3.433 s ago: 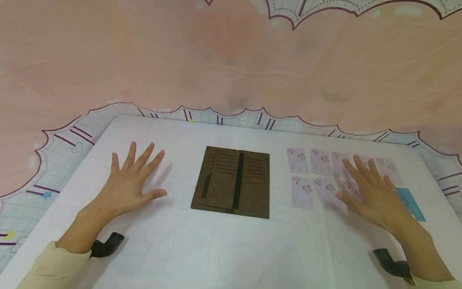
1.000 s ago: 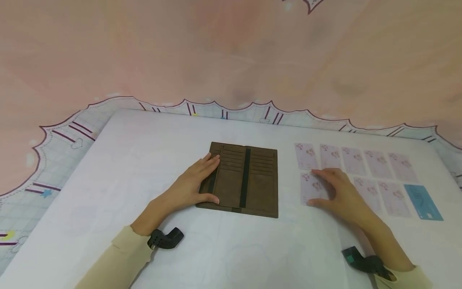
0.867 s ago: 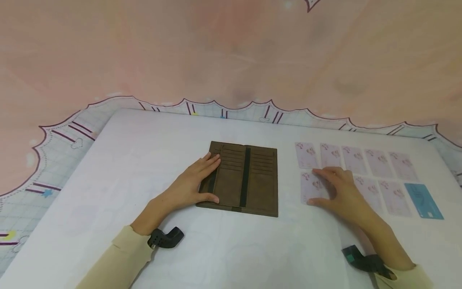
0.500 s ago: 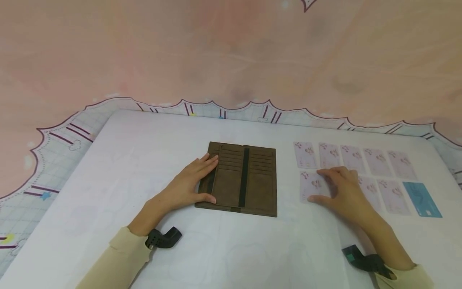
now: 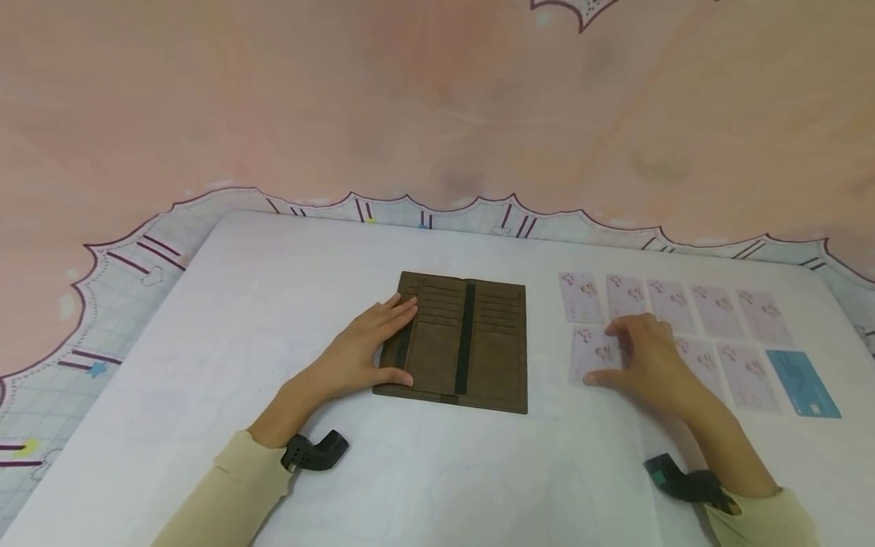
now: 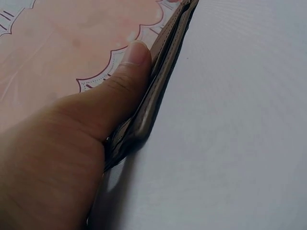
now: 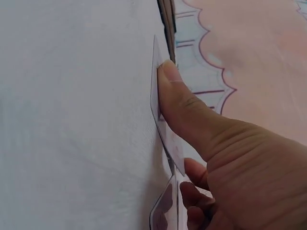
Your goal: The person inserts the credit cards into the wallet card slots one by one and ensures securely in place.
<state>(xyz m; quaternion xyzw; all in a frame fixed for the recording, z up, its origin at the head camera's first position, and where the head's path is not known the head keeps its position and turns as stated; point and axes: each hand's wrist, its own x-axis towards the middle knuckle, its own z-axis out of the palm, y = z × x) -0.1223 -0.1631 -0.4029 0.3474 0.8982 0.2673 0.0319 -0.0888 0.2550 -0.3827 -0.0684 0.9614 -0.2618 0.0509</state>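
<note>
A brown bifold wallet lies unfolded, with card slots on both halves and a dark strip down the middle. My left hand rests on its left side with fairly straight fingers. In the left wrist view the thumb lies over the near edge of the wallet. To the right, my right hand curves thumb and index finger around a pale pink card, leftmost in the near row. In the right wrist view the thumb presses the face of this card; the other fingers curl by its right end.
More pink cards lie in a far row, with others in the near row, partly hidden by the right hand. A blue card ends the near row. All lie on a white tabletop before a peach patterned cloth.
Both hands were spread earlier; the left has come onto the wallet and the right down to the near-left card. Lately the right index finger has drawn slightly to the right, curling more.
</note>
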